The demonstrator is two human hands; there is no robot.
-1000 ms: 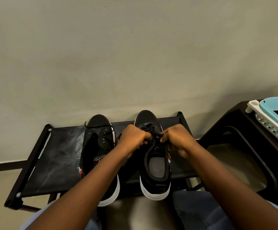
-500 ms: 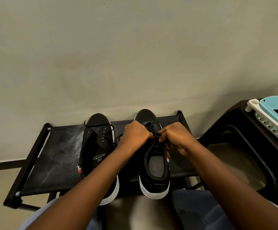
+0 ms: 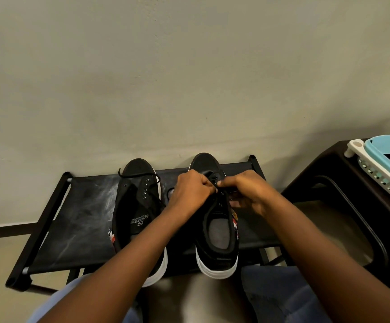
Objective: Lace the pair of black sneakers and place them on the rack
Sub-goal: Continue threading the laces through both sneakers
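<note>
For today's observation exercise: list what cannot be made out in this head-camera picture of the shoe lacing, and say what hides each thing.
- Right sneaker: its eyelets and lace, head view, mostly covered by the left hand and right hand.
- What the fingers pinch: too dark and small to tell.
- Left sneaker: its heel, hidden by the left forearm.
- Basket: cut off by the right edge.
- Rack: lower tiers hidden beneath its top shelf.

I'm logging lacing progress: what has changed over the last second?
Very little. Both hands stay bunched over the right sneaker, working its lace; the right hand has eased slightly toward the person, the left hand has barely shifted. The left sneaker and the rack are as before.
</note>
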